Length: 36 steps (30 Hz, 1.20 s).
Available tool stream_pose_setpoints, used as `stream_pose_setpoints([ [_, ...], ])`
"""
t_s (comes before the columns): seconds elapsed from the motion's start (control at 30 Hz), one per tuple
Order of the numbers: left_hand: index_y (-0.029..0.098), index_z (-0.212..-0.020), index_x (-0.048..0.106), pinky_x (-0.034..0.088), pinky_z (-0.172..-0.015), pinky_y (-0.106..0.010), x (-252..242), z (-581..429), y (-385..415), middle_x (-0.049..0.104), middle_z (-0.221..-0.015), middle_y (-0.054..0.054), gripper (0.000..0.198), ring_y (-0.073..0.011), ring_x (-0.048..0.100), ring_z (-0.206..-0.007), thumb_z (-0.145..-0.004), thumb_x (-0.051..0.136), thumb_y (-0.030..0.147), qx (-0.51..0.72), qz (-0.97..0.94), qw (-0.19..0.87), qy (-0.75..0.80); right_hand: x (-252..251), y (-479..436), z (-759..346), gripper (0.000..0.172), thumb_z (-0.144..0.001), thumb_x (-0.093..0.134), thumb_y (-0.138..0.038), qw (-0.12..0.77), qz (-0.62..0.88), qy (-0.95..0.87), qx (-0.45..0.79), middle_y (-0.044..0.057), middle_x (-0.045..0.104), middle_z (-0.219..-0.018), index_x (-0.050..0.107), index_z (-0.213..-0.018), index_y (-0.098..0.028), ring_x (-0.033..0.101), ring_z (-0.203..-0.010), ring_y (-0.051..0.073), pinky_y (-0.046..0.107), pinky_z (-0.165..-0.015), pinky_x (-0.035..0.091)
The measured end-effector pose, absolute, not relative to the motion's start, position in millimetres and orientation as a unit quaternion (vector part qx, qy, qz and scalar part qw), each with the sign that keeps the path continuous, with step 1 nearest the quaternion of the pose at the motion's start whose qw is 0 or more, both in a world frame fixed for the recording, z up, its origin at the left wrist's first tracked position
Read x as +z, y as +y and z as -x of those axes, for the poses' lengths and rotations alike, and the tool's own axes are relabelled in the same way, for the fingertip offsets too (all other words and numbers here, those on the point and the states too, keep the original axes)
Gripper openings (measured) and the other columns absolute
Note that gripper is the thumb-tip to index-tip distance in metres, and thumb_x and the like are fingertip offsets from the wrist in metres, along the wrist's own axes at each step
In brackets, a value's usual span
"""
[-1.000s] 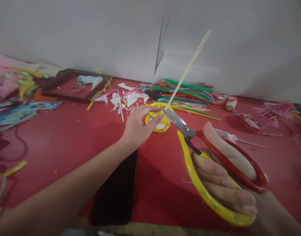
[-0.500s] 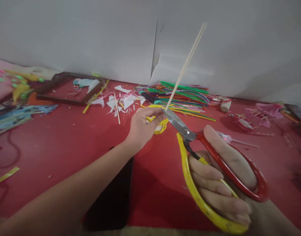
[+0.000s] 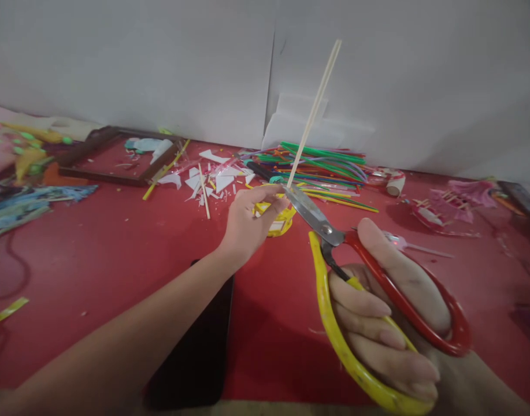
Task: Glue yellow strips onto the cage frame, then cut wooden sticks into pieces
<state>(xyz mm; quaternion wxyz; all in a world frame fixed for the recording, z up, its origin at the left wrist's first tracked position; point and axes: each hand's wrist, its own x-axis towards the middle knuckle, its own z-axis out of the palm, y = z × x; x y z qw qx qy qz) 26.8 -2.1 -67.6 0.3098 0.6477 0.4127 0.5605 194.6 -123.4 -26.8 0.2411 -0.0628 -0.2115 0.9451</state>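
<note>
My right hand (image 3: 381, 323) is wrapped round the scissors (image 3: 317, 216), which have one red handle and one yellow handle. Their blade tips meet the lower end of thin, pale wooden sticks (image 3: 314, 112) that rise up and to the right. My left hand (image 3: 251, 222) pinches that same lower end between thumb and fingertips, right beside the blades. Behind the left hand's fingers lies a yellow object with a white part (image 3: 282, 222), partly hidden.
A bundle of coloured pipe cleaners (image 3: 325, 164) lies at the back. White scraps (image 3: 221, 182) are scattered left of it. A brown frame (image 3: 104, 173) lies further left. A black phone-like slab (image 3: 199, 346) is under my left forearm. Pink pieces (image 3: 459, 205) sit at right.
The sticks have swung slightly left and stand a little more upright. Both hands and the scissors keep nearly the same place; the view has shifted slightly.
</note>
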Motion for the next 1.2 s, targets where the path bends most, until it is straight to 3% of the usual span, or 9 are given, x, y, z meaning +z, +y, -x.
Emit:
stream_pose_setpoints([
  [0.1, 0.023, -0.086, 0.074, 0.049, -0.090, -0.040, -67.6, -26.5, -0.5, 0.075, -0.088, -0.004, 0.009, -0.0232, 0.063, -0.099, -0.079, 0.069, 0.023, 0.559, -0.651, 0.308, 0.412, -26.7, -123.5, -189.6, 0.076, -0.085, -0.018, -0.067, 0.338, -0.003, -0.135, 0.931, -0.005, 0.042, -0.054, 0.038, -0.067, -0.019, 0.036, -0.031, 0.002, 0.014, -0.034, 0.039],
  [0.57, 0.024, -0.088, 0.074, 0.048, -0.091, -0.041, -69.7, -27.6, -0.1, 0.074, -0.089, -0.004, 0.011, -0.0240, 0.062, -0.101, -0.080, 0.068, 0.027, 0.565, -0.637, 0.327, 0.409, -29.0, -124.7, -186.7, 0.077, -0.085, -0.018, -0.068, 0.331, -0.019, -0.124, 0.935, -0.004, 0.045, -0.056, 0.039, -0.069, -0.019, 0.038, -0.032, 0.002, 0.014, -0.035, 0.041],
  [0.73, 0.024, -0.083, 0.074, 0.049, -0.089, -0.040, -70.0, -27.8, 0.2, 0.074, -0.088, -0.003, 0.007, -0.0238, 0.062, -0.099, -0.078, 0.070, 0.026, 0.567, -0.632, 0.321, 0.419, -37.3, -125.7, -188.3, 0.072, -0.088, -0.004, -0.071, 0.339, -0.036, -0.128, 0.931, -0.002, 0.049, -0.058, 0.042, -0.071, -0.017, 0.043, -0.037, 0.003, 0.014, -0.037, 0.042],
  [1.2, 0.025, -0.090, 0.075, 0.049, -0.089, -0.041, -72.2, -28.9, 2.1, 0.074, -0.083, -0.003, 0.013, -0.0227, 0.064, -0.094, -0.079, 0.070, 0.025, 0.566, -0.632, 0.327, 0.416, -30.2, -122.2, -183.0, 0.069, -0.087, 0.000, -0.074, 0.335, -0.027, -0.132, 0.932, -0.006, 0.039, -0.053, 0.035, -0.065, -0.019, 0.037, -0.033, 0.002, 0.012, -0.030, 0.035],
])
